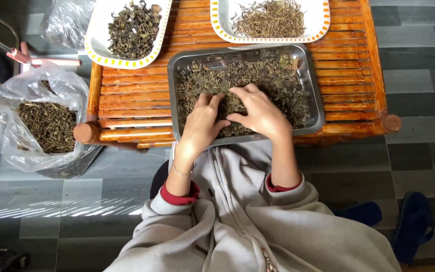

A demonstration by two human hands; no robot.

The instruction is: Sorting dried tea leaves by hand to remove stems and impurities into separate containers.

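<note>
The left hand (201,121) and the right hand (260,113) both rest inside a rectangular metal tray (314,95) that stands on the near edge of a slatted wooden tabletop (132,95); the tray holds a loose layer of dried dark leaves and stems (278,83), spread across most of its floor. The left hand lies palm down on the leaves, fingers spread a little and bent at the tips; the right hand lies just beside it, fingers curled inward with the thumb drawn toward the forefinger; whether anything is pinched there cannot be told. The two hands nearly touch at the fingertips near the middle of the tray.

Beyond the tray stand two white dishes with orange-dotted rims: the left dish (99,48) carries a heap of dark curled leaves; the right dish (323,20) carries paler thin stems. On the floor to the left of the tabletop sits an open clear plastic bag (6,116) with more dried plant matter in it. The person wears a grey zipped top with red cuffs showing at both wrists; a thin bracelet circles the left wrist.
</note>
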